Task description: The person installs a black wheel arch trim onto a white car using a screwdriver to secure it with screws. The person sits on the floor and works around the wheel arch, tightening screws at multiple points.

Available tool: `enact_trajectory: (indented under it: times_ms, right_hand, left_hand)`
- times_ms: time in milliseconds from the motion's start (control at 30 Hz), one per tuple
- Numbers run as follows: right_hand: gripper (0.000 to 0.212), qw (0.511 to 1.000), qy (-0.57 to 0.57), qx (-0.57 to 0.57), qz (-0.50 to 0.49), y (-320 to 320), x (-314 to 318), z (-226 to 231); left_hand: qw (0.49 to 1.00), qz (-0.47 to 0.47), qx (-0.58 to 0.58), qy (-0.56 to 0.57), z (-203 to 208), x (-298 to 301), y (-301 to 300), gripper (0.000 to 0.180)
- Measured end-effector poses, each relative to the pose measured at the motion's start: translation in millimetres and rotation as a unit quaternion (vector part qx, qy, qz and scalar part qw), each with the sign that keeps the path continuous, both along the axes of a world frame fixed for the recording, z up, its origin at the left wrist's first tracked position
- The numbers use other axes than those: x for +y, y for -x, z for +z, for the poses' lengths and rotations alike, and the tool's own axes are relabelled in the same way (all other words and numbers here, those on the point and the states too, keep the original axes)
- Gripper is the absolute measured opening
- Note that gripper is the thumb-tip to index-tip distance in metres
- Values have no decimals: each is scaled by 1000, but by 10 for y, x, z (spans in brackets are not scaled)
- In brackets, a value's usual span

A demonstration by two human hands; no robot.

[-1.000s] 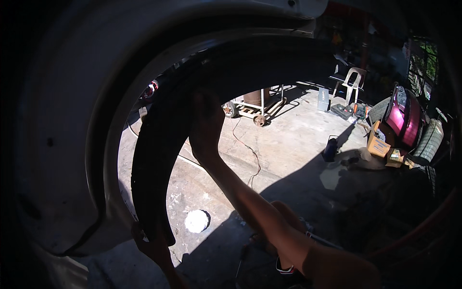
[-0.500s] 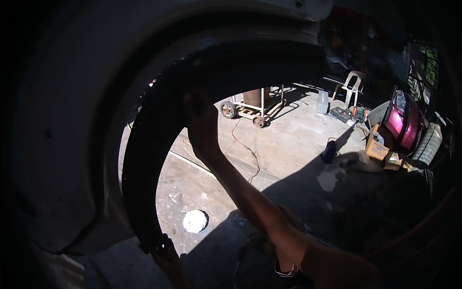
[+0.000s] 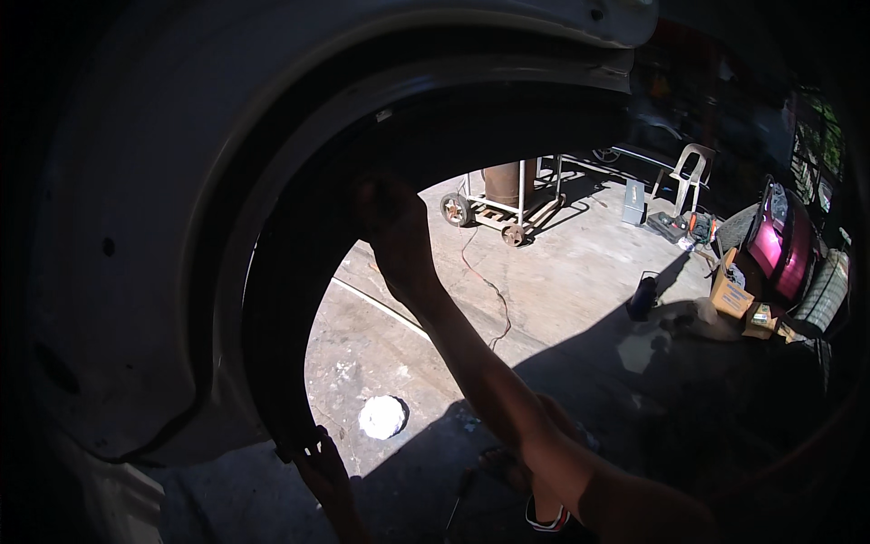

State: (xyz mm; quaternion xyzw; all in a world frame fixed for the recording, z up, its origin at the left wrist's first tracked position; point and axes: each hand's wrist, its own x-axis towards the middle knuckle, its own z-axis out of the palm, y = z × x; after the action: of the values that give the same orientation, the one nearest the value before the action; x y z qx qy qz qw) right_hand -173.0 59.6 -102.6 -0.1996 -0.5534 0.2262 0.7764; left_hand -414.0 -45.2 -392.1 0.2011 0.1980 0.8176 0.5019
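Dark arched liner (image 3: 276, 317) runs from your right hand (image 3: 399, 231) down to your left hand (image 3: 324, 467), alongside a pale body panel (image 3: 118, 299). Likely light, springy, hard to break; hold by its edges. Left fingers grasp the lower tip; right fingers too shadowed to tell. Beyond both: sunlit concrete floor (image 3: 580, 272), wheeled cart (image 3: 494, 218).

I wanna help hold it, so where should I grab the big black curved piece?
Probably hold the black curved piece by its inner edge, coming from its open right side: the outer edge curves close along the pale panel, leaving little room.
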Motion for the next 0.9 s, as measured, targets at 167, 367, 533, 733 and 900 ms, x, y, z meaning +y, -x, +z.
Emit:
enact_trajectory:
  times_ms: [167, 367, 533, 733, 900]
  right_hand:
    - [17, 1000, 5, -4, -5, -87, 36, 38]
    - [25, 999, 38, 1, -30, -113, -79, 109]
    - [29, 998, 15, 24, -55, -39, -135, -11]
    - [25, 997, 25, -6, -74, 76, -240, -75]
    - [22, 998, -7, -14, -60, 17, -107, 110]
  left_hand:
    - [992, -76, -50, -91, 77, 37, 50, 33]
    - [989, -90, -57, -103, 121, 63, -31, 32]
    - [988, -81, -92, -92, -83, 99, -33, 32]
    - [989, -75, -92, -91, -153, 80, 66, 33]
    - [985, -99, -66, -127, 107, 169, -22, 35]
